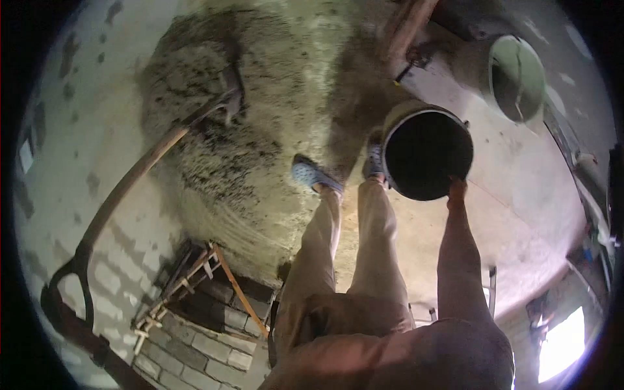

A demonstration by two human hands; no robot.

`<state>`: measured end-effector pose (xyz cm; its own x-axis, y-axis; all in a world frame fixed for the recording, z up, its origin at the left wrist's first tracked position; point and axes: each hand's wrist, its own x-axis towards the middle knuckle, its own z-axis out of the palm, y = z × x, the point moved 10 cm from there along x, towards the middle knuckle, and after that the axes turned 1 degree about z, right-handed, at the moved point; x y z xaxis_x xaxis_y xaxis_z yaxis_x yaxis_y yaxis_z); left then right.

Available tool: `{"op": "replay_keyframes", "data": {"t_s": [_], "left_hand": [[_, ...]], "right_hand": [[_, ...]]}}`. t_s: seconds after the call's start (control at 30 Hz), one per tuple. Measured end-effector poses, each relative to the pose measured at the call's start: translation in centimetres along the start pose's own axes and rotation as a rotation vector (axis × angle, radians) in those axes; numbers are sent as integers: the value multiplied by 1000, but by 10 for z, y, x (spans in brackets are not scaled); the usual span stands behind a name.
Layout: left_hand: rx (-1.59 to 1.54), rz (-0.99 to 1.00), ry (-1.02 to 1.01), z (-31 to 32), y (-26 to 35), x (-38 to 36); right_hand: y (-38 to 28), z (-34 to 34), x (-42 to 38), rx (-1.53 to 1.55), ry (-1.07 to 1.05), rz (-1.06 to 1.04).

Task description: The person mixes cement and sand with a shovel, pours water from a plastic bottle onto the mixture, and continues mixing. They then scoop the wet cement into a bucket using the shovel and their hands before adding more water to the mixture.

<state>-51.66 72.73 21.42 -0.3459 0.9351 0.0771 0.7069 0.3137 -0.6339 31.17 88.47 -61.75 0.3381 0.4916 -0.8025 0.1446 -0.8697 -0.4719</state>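
Observation:
A dark round bucket with a pale rim is at the right of my feet, its mouth facing up toward me and its inside in deep shadow. My right hand grips its near rim, with fingers over the edge. At the far left, in shadow, my left hand is closed round the D-shaped grip of a shovel. The long wooden shaft runs up to the blade, which rests in a dark, wet-looking mortar pile on the floor.
A pale, large cylindrical container lies at the upper right beside a wooden post. Blue clogs are on my feet. A wooden frame stands by a block wall at lower left. A bright window shows at lower right.

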Motion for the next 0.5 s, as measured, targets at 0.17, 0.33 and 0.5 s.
{"op": "replay_keyframes", "data": {"t_s": [0.17, 0.33, 0.5], "left_hand": [[-300, -300, -31, 22, -56, -32], [-681, -619, 82, 30, -61, -61], [-867, -687, 241, 1, -36, -87]], "right_hand": [[-31, 37, -72, -80, -148, 29], [-107, 110, -163, -122, -264, 23], [-193, 153, -281, -124, -446, 21]]}}
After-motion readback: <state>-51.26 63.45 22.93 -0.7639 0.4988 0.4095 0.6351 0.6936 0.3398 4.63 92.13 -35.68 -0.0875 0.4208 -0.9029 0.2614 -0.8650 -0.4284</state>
